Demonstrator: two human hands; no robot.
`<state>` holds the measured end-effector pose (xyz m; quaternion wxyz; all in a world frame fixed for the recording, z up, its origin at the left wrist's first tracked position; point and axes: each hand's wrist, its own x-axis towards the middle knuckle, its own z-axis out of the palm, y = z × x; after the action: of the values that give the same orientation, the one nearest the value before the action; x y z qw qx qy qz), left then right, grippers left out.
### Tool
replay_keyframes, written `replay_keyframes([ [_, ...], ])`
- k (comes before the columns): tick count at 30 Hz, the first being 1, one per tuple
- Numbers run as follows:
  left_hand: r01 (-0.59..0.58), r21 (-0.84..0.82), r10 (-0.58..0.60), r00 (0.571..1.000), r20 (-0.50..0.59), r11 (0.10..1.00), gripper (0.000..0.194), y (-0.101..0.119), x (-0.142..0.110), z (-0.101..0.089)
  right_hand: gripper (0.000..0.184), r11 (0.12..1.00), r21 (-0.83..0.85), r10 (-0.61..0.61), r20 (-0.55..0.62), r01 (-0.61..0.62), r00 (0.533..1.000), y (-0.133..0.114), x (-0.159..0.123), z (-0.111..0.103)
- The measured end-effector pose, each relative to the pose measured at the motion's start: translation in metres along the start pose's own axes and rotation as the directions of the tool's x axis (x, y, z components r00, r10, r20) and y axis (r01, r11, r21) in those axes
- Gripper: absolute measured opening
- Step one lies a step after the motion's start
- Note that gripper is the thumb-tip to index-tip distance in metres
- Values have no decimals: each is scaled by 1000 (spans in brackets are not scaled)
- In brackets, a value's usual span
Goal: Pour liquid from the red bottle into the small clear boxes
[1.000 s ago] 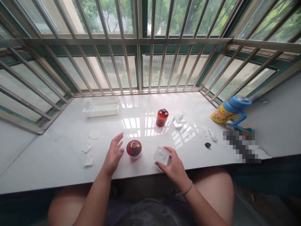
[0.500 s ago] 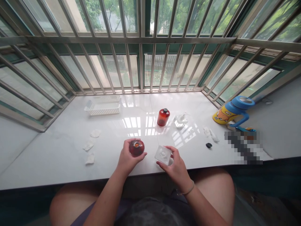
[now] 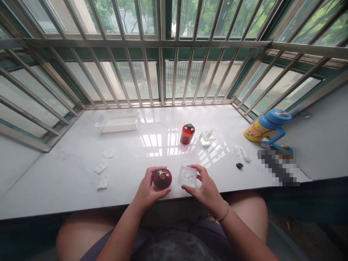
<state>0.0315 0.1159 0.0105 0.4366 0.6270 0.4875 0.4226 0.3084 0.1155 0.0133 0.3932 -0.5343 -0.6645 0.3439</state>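
My left hand (image 3: 149, 188) is closed around a red-brown bottle (image 3: 162, 178), whose uncapped round mouth faces up toward me. To its right, my right hand (image 3: 204, 185) grips a clear square bottle (image 3: 187, 176) by its sides, with a round opening visible on top. The two bottles are a small gap apart near the table's front edge. Farther back stands another red-brown bottle (image 3: 187, 134) with a black cap on it. Beside that one is a second clear square bottle (image 3: 207, 137). A loose black cap (image 3: 239, 165) lies to the right.
A white perforated basket (image 3: 116, 125) sits at the back left of the white table (image 3: 67, 174). Several crumpled white tissues (image 3: 102, 182) lie at left, more white scraps (image 3: 241, 153) at right. A blue and yellow handled flask (image 3: 268, 125) stands at the right wall. Window bars close off the back.
The red-brown bottle in my left hand has moved slightly right and toward me. My right hand's clear bottle has barely shifted. The whole view has drifted slightly.
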Motion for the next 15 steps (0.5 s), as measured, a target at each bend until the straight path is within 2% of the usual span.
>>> replay_keyframes([
  [5, -177, 231, 178, 984, 20, 957, 77, 17, 0, -13, 68, 990, -96, -97, 60, 103, 993, -13, 8, -17],
  [10, -234, 358, 206, 972, 115, 904, 78, 36, -1, -23, 67, 953, -155, -240, 136, 260, 961, -27, 13, -27],
  [15, -300, 463, 238, 953, 189, 834, 86, 39, 3, -27, 70, 927, -162, -304, 199, 338, 931, -32, 15, -27],
])
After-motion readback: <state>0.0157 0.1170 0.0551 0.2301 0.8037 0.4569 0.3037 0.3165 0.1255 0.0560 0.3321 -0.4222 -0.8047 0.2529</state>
